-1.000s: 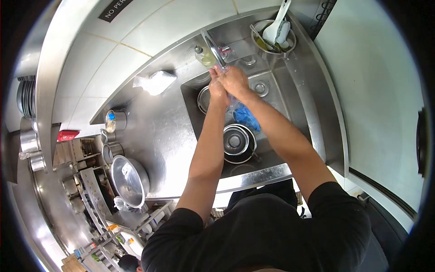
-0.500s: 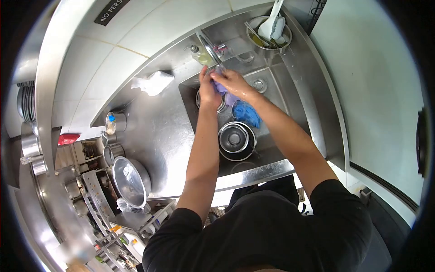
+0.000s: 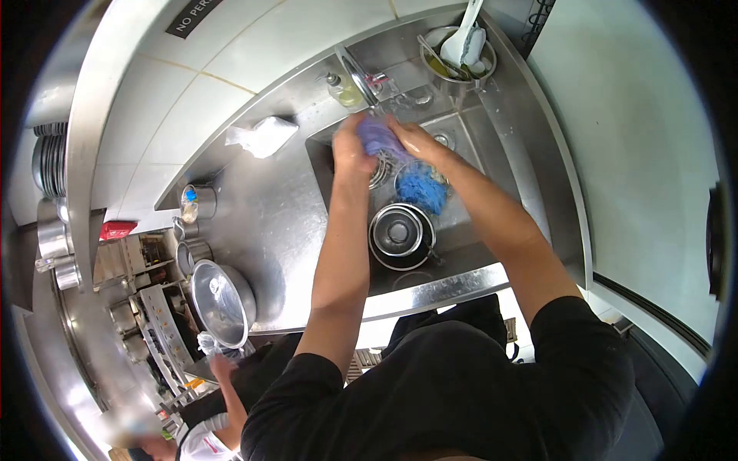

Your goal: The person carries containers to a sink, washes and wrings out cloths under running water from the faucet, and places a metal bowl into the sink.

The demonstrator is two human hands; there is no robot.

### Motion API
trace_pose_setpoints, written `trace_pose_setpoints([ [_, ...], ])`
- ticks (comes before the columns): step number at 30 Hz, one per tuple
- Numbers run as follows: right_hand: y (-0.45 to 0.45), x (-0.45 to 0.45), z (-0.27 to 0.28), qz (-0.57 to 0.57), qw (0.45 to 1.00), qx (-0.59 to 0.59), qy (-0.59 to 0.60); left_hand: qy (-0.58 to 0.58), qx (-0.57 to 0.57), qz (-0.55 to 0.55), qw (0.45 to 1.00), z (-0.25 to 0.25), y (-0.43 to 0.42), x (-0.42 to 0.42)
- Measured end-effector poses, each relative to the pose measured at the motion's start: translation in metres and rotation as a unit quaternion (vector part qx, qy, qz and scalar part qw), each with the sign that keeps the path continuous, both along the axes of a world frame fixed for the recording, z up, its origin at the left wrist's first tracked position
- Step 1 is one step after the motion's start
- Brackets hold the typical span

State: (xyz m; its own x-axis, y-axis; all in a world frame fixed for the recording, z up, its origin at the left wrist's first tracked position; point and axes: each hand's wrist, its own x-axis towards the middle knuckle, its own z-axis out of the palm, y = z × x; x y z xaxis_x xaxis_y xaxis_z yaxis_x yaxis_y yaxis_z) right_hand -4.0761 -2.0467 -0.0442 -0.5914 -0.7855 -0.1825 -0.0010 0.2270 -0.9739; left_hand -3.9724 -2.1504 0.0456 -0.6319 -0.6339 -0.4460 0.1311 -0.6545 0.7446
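Note:
Both hands grip a wet purple cloth (image 3: 377,137) beneath the tap (image 3: 357,75), over the sink. My left hand (image 3: 351,146) closes on the cloth's left side, and my right hand (image 3: 416,140) holds its right side. Water falls from the cloth, and the fingers are partly blurred. Just below, a crumpled blue cloth-like bundle (image 3: 421,189) sits in what looks like a bowl. Nearer to me, a round metal bowl (image 3: 397,232) rests inside a larger dark pan. Another metal vessel beneath my left hand is mostly hidden.
A soap bottle (image 3: 343,90) stands behind the sink. At the back right, a metal pot (image 3: 460,86) holds a white scoop and other utensils. A white plastic bag (image 3: 263,137) and a large metal basin (image 3: 221,303) are on the left counter. A co-worker (image 3: 211,430) is at lower left.
The purple cloth has been spread wider between my hands and lowered slightly, with water now running off it. A co-worker has come into view at lower left.

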Motion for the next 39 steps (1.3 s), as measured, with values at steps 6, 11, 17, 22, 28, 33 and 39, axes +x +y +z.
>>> trace_pose_setpoints([
  [6, 0.012, 0.013, 0.034, -0.032, 0.987, -0.120, -0.103, 0.061, 0.052, -0.134, 0.988, -0.051, -0.021, 0.025],
  [11, -0.010, 0.033, 0.039, -0.084, 0.987, -0.008, 0.136, -0.110, -0.037, -0.088, 0.989, -0.060, 0.021, 0.004],
  [17, -0.011, 0.018, 0.025, -0.099, 0.983, 0.052, 0.146, -0.134, -0.088, -0.078, 0.984, -0.046, 0.036, -0.002],
  [22, -0.014, 0.003, -0.026, -0.059, 0.982, 0.023, -0.177, -0.094, -0.056, -0.111, 0.988, -0.017, 0.030, -0.003],
  [28, 0.019, 0.002, 0.004, -0.070, 0.959, -0.022, -0.275, 0.038, 0.070, -0.056, 0.995, -0.023, -0.011, 0.017],
  [33, 0.001, -0.009, 0.024, -0.180, 0.964, -0.160, -0.114, 0.027, 0.071, -0.234, 0.969, -0.048, -0.020, 0.027],
  [39, -0.024, 0.033, 0.062, -0.124, 0.957, -0.107, 0.239, 0.018, 0.056, -0.086, 0.995, -0.063, 0.008, -0.004],
])
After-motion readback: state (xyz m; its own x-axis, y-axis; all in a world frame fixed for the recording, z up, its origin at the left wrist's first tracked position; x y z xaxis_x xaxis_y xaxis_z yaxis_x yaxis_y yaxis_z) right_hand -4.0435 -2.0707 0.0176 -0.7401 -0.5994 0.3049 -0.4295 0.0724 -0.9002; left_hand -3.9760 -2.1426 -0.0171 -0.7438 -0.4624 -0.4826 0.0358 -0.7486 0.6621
